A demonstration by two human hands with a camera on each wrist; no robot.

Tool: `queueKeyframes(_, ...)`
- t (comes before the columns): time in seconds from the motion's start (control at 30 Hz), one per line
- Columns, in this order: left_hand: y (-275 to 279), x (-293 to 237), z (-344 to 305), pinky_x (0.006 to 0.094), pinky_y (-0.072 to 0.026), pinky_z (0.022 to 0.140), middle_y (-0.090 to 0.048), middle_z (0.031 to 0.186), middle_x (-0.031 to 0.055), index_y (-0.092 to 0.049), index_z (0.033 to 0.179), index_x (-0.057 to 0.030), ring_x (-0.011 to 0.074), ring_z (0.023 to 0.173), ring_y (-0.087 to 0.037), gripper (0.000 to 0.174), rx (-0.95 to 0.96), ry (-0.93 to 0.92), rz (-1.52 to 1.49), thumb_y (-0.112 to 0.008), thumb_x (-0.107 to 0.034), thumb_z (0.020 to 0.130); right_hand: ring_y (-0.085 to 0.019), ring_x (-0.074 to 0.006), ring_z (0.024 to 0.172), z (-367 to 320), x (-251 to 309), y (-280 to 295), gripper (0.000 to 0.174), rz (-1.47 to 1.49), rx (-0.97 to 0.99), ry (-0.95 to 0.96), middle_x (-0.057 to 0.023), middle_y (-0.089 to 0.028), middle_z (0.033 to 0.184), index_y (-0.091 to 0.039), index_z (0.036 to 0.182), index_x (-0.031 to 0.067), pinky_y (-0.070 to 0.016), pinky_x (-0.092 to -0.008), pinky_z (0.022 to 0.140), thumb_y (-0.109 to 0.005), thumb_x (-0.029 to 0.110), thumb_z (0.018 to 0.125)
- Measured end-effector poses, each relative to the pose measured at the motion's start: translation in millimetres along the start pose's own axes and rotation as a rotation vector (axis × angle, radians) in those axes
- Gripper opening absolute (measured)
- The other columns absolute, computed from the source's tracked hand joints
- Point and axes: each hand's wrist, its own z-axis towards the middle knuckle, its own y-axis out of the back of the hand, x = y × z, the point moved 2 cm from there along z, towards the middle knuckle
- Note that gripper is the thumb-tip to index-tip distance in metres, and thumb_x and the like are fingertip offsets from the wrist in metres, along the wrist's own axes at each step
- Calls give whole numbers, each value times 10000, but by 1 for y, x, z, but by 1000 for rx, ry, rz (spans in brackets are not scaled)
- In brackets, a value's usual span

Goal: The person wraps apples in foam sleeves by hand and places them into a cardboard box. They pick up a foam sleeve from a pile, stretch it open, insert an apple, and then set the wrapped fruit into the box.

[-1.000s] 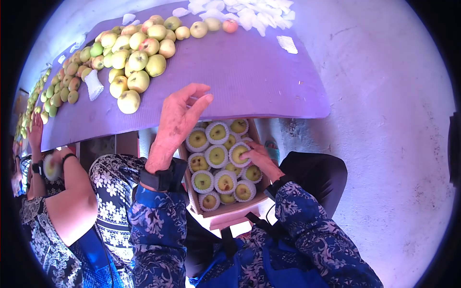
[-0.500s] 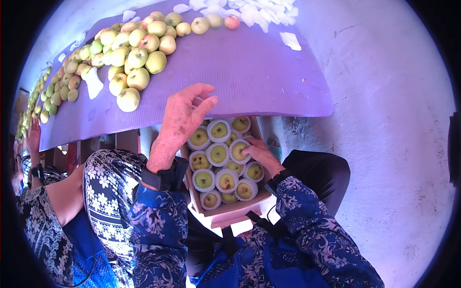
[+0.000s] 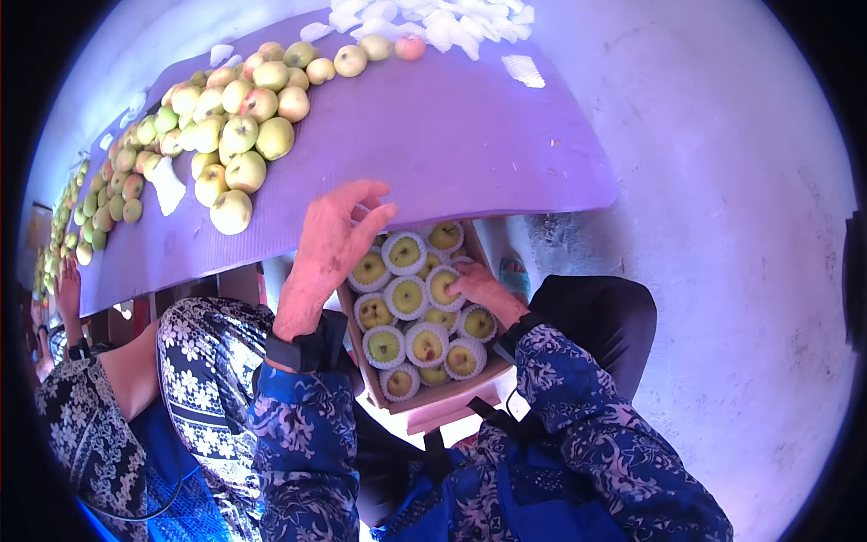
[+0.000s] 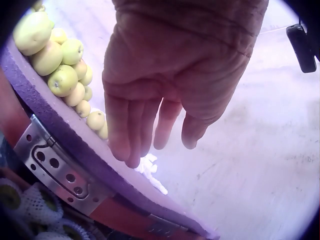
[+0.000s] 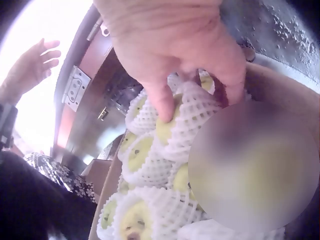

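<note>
My right hand (image 3: pixel 481 285) reaches into a cardboard box (image 3: pixel 424 397) and grips a yellow-green apple (image 3: pixel 444 287) wrapped in a white foam net. In the right wrist view the thumb presses on the bare apple skin (image 5: pixel 165 131) while the fingers go round the foam net (image 5: pixel 192 112). More foam-netted apples (image 3: pixel 406 295) fill the box around it. My left hand (image 3: pixel 332 239) hovers over the near edge of the purple-topped table (image 3: pixel 433 154), its fingers loosely bent with nothing between them. A round blur hides part of the right wrist view.
A pile of bare apples (image 3: pixel 239 135) lies on the table's left part. White foam nets (image 3: pixel 442 23) are heaped at the far edge, and one lies apart (image 3: pixel 524 70). Another person's hand (image 3: pixel 68 291) is at the table edge on the left. The table edge overhangs the box's far end.
The head view has shifted slightly. The neighbouring person's netted apple and the hand holding it have gone from sight. My right hand stays on the same apple, and my left hand keeps about its place.
</note>
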Motion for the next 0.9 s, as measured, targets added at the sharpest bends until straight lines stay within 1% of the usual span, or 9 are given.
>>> queueKeyframes(0.03,-1,0,0,311,-502,676,-671,870,96,-639,1102,-1,166,750,-613,309,7,-4,1,-671,-200,867,-572,-334,1140,1,-2,1,628,-1,22,13,-217,-615,1195,-591,1215,-7,-440,-360,969,-734,210,644)
queueKeyframes(0.13,-3,0,-1,352,-531,653,-681,834,150,-648,1067,2,250,716,-661,303,-15,-35,-5,-689,-191,837,-558,-335,1162,3,0,1,642,-134,4,31,-220,-599,1222,-585,1231,9,-433,-364,980,-738,217,643)
queueKeyframes(0.23,-3,-1,-1,352,-530,646,-678,826,145,-649,1063,-2,246,705,-660,297,-9,-20,-11,-689,-190,838,-554,-334,1169,2,1,2,640,-122,-6,33,-221,-599,1219,-583,1234,13,-425,-366,989,-734,213,645)
queueKeyframes(0.33,-5,3,0,354,-530,642,-675,826,140,-649,1057,-7,245,704,-659,293,-3,-28,11,-691,-196,838,-546,-341,1179,2,0,0,641,-65,-1,20,-214,-601,1215,-577,1230,-7,-419,-362,996,-731,211,648)
queueKeyframes(0.53,-3,4,3,357,-529,639,-672,840,145,-650,1051,-13,258,705,-658,285,11,-47,74,-697,-190,832,-537,-353,1184,-5,-6,2,774,-12,-71,53,-268,-574,1221,-462,1329,-9,-417,-361,1004,-738,209,638)
queueKeyframes(0.63,-3,6,4,354,-528,635,-670,839,147,-650,1047,-15,257,703,-656,266,2,-31,80,-691,-172,836,-517,-388,1188,-22,5,5,814,-87,-113,91,-283,-538,1250,-427,1349,2,-414,-406,1006,-754,238,642)
queueKeyframes(0.73,-2,4,6,352,-527,630,-671,841,146,-652,1036,-19,255,701,-656,241,-117,-101,65,-684,-158,842,-372,-366,1323,-58,48,22,826,-235,-110,33,-270,-431,1374,-396,1378,-2,-331,-393,1075,-723,348,705)
queueKeyframes(0.83,1,-7,7,347,-527,625,-671,833,143,-653,1030,-20,250,704,-661,218,-191,-124,24,-675,-137,847,-347,-396,1322,-67,45,14,789,-399,-282,305,-254,-376,1410,-396,1386,35,-324,-434,1073,-730,363,752)
queueKeyframes(0.9,0,-6,6,343,-526,623,-672,835,141,-654,1027,-20,245,710,-667,210,-182,-138,32,-671,-127,847,-338,-421,1315,-70,45,4,767,-483,-299,459,-253,-340,1425,-371,1404,65,-319,-479,1078,-715,358,785)
